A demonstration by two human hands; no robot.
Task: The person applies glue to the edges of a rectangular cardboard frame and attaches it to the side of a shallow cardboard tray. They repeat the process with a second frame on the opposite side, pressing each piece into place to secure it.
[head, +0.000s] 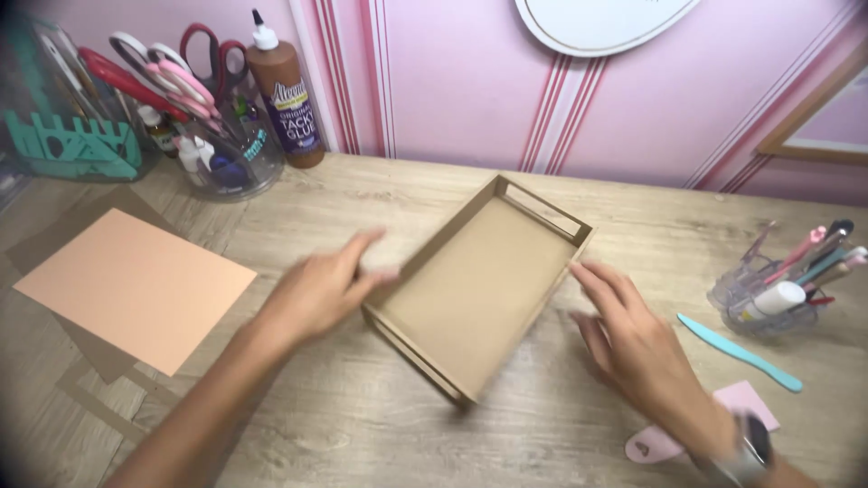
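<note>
My right hand (633,348) lies open beside the cardboard tray (476,287), mid-counter (362,416); left hand (321,289) open, fingers touching its long wall. Holding nothing. Tray judged light, stiff, crushable (grip both long walls).

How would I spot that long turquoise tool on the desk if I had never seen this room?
Start at the wooden desk and go to its right side, just past the right hand. Below the clear pen holder lies the turquoise tool, flat on the wood and angled down to the right. Unlike the upright pens beside it, it lies alone, slim, blade-like and plain.
</note>
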